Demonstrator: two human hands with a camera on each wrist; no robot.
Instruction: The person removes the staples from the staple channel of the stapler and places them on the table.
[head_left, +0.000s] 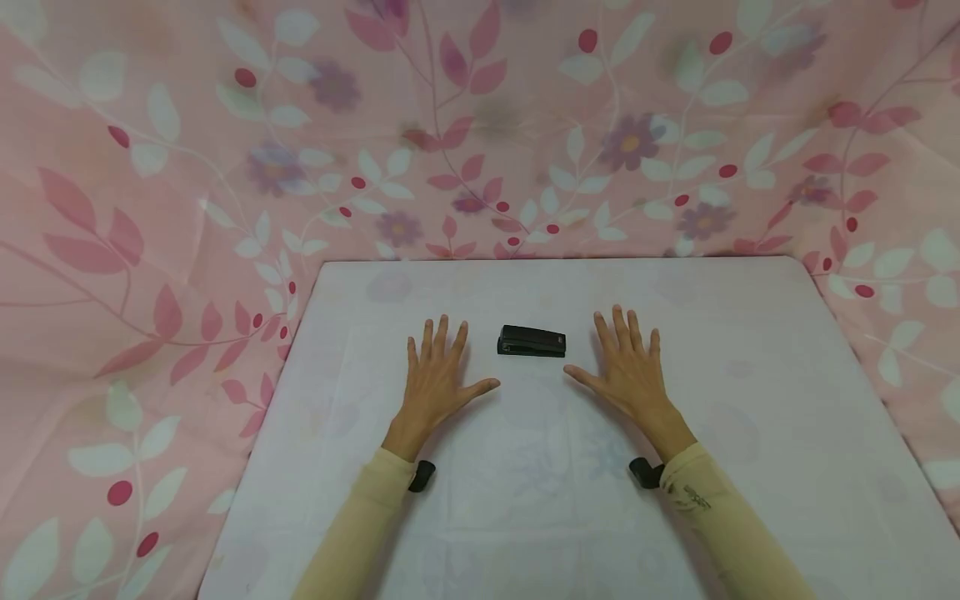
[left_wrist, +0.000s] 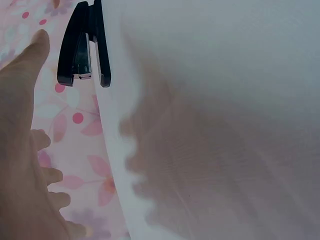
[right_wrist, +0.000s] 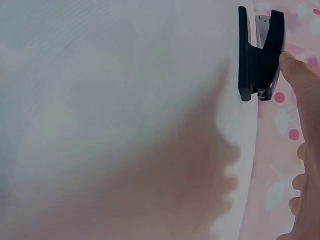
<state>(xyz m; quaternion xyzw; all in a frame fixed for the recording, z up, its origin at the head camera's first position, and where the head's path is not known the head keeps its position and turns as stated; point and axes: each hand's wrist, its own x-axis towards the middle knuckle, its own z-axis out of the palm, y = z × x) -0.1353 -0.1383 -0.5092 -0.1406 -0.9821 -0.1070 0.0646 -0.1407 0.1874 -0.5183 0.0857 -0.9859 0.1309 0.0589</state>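
**One Stapler [head_left: 532, 341], One Table [head_left: 525, 550]**

I count a single stapler here, on a single cloth-covered table. My left hand [head_left: 433, 383] and my right hand [head_left: 632, 375] make two, each with four fingers [head_left: 441, 337] and one thumb [head_left: 480, 387], ten digits in all. I wear two sleeves [head_left: 356, 517], one on each side, with one printed mark [head_left: 696, 497] on the right. Two wrist cameras [head_left: 422, 476] sit, one at each cuff. The floral fabric [head_left: 187, 333] is one sheet or several; I cannot tell which.
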